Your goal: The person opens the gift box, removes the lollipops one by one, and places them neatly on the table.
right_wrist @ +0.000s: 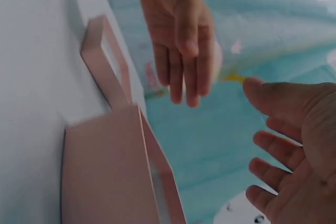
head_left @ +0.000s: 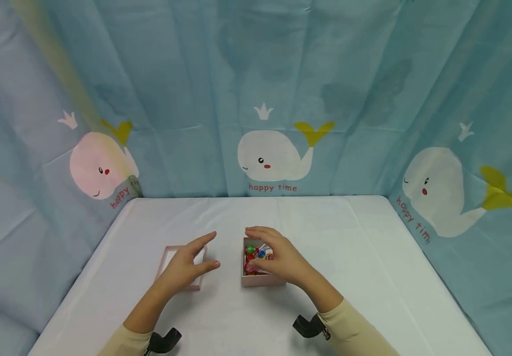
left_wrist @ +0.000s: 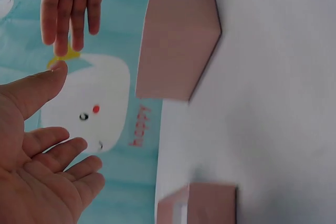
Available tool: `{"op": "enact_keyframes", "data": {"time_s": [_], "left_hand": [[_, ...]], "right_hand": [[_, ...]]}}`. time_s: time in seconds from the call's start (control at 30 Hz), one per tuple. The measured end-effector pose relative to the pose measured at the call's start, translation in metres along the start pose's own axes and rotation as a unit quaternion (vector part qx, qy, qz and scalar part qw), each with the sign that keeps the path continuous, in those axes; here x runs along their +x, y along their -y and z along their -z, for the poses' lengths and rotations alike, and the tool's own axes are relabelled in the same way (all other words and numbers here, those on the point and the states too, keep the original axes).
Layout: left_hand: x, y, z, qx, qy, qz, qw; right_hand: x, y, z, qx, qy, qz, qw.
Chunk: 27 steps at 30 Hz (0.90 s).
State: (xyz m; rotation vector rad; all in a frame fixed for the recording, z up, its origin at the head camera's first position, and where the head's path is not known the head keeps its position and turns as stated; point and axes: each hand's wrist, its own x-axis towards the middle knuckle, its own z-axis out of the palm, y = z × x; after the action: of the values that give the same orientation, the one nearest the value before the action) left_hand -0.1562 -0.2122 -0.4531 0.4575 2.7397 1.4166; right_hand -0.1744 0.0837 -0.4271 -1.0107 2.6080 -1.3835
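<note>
A pink open-topped box (head_left: 262,281) stands near the middle of the table, with wrapped candies (head_left: 250,250) in several colours inside. My right hand (head_left: 284,257) hovers over the box's right part, fingers spread and loosely bent, and hides some of the candies. To the left lies a shallow pink box lid (head_left: 165,258) with its white inside facing up. My left hand (head_left: 182,269) is above that lid and covers part of it, thumb and fingers apart. Both wrist views show the palms facing each other, with nothing held; the box (left_wrist: 176,35) and lid (right_wrist: 102,59) are beneath.
A white cloth covers the table (head_left: 349,257). Blue curtains (head_left: 185,99) printed with whales enclose its back and both sides. Black wrist mounts (head_left: 164,341) sit at both sleeve cuffs.
</note>
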Motion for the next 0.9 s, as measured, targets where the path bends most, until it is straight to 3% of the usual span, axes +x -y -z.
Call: {"op": "enact_keyframes", "data": {"time_s": [0.47, 0.9], "left_hand": [[0.014, -0.024, -0.053, 0.013, -0.005, 0.005, 0.9999], [0.016, -0.018, -0.082, 0.009, -0.001, 0.025, 0.9996]], "right_hand": [[-0.031, -0.035, 0.034, -0.011, -0.04, -0.04, 0.998], [-0.051, -0.068, 0.034, -0.007, -0.043, -0.083, 0.996]]}}
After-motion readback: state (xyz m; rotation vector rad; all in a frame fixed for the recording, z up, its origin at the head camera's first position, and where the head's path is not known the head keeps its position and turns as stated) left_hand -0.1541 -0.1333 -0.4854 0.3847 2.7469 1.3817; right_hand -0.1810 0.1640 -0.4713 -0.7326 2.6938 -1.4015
